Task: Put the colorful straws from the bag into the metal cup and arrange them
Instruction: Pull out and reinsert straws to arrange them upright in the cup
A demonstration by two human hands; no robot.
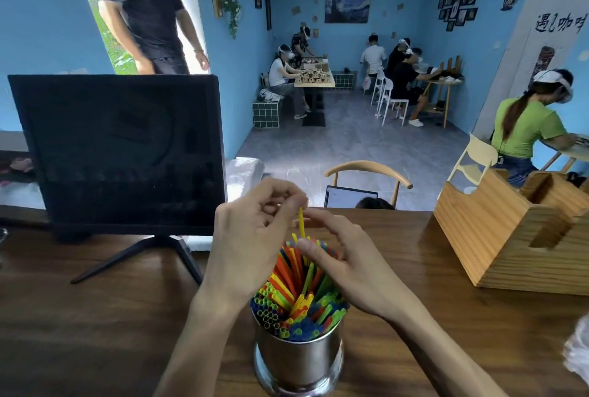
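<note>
Both hands are raised above the cup at the near edge of the table. On the left, the left hand (255, 231) has its fingers curled in, fingertips gathered at the top end of a single thin yellow plastic straw (301, 222), which stands nearly upright; it appears to pinch that end, though the contact itself is partly hidden by the fingers. Just beside it, the right hand (347, 266) reaches in from the right with loosely bent fingers, its index fingertip near the same straw and its thumb lying against the tops of the bundle below.

Under the hands, a dense bundle of colorful plastic straws (296, 297), red, orange, yellow, green and blue, fills a shiny cylindrical metal cup (298, 361). They lean and fan away from the camera, open ends showing at the near rim. The cup stands upright on a dark brown wooden table (95, 333).

Farther left on the table stands a black flat monitor (118, 151) with a dark screen, on a splayed stand. At the right sits a light wooden box with compartments (497, 237). At the far right edge, a bit of crinkled clear plastic (578, 352) shows, too cut off to identify.
</note>
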